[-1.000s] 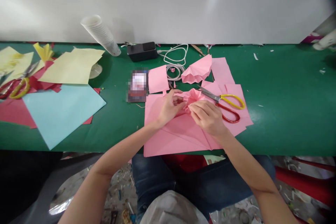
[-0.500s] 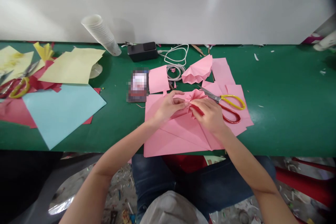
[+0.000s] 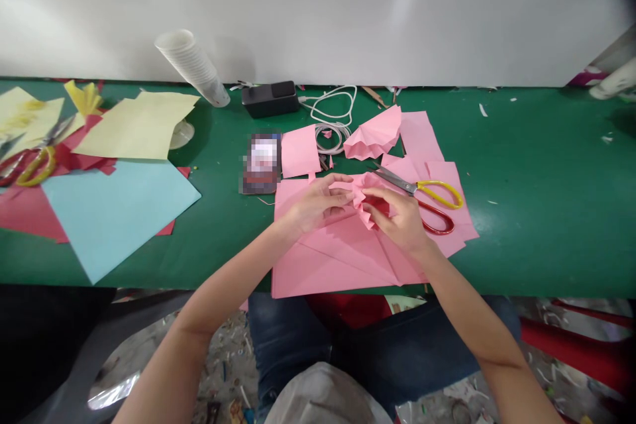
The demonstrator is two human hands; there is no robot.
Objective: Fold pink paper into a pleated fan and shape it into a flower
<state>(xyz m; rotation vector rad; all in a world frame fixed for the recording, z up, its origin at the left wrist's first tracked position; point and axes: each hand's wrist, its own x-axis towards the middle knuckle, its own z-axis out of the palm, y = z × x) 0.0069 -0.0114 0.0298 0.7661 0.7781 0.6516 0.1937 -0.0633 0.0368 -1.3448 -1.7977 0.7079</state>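
Note:
A pleated pink paper piece (image 3: 366, 212) is held between my two hands, above a stack of pink paper (image 3: 332, 265). My left hand (image 3: 320, 202) pinches its left side between thumb and fingers. On the other side, my right hand (image 3: 400, 212) has thumb and forefinger closed on the folds. Part of the piece is hidden behind the fingers. Scissors (image 3: 417, 187) with one yellow and one red handle lie partly open, just right of my right hand. Beyond the hands rests another pleated pink fan (image 3: 375, 134).
A phone (image 3: 262, 162), a small pink sheet (image 3: 301, 151), a coiled white cable (image 3: 342, 106) and a black box (image 3: 271, 99) lie behind. Stacked paper cups (image 3: 193, 66) lean back left. Further left are blue paper (image 3: 122, 209), yellow paper (image 3: 136, 124) and other scissors (image 3: 40, 159).
The pleated pink paper has turned between my fingers, its folds now showing narrower and angled downward. My right fingers have shifted their hold slightly; my left hand has barely moved.

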